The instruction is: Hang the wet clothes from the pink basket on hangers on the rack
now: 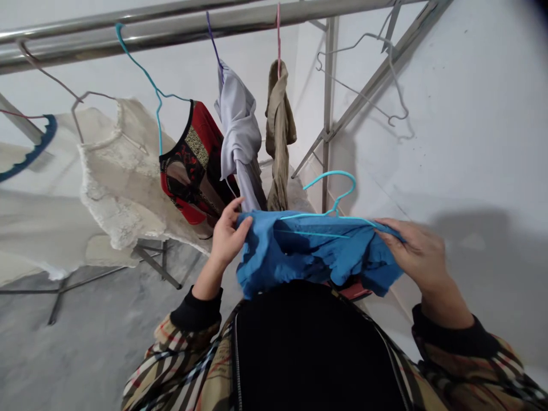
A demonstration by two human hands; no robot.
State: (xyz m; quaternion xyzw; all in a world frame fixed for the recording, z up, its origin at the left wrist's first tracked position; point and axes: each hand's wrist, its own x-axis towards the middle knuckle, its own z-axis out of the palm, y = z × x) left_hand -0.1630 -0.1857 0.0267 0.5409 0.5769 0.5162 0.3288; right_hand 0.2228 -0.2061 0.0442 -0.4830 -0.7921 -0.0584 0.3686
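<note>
A blue garment hangs on a turquoise wire hanger in front of my body, its hook standing up free of any rail. My left hand pinches the garment's left shoulder between thumb and fingers. At the other end, my right hand grips the right shoulder, close to the hanger's arm. The lower part of the cloth falls in loose folds against my black top, and I cannot tell what kind of garment it is.
Overhead runs a metal rail bearing a cream lace top, a red and black patterned top, a pale lavender garment and an olive garment. A bare grey hanger hangs at the right by the white wall.
</note>
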